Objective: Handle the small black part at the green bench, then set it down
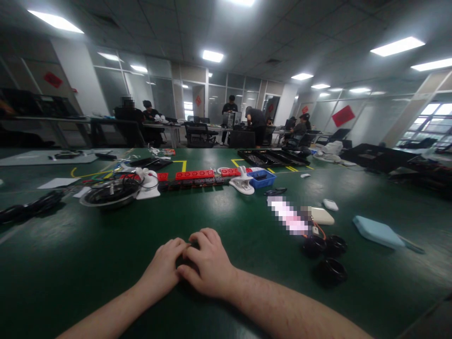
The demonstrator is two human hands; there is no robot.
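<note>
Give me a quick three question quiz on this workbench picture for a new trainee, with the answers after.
1. True or false: the left hand and right hand rest together on the green table.
2. What stands nearest the right hand on its right side? A) three black round parts B) the blue bin C) the red block row
3. Fill in: the light blue flat thing lies toward the table's ____ edge.

Key: 1 true. 2 A. 3 right. Something dark shows between the hands, but what it is cannot be told.
</note>
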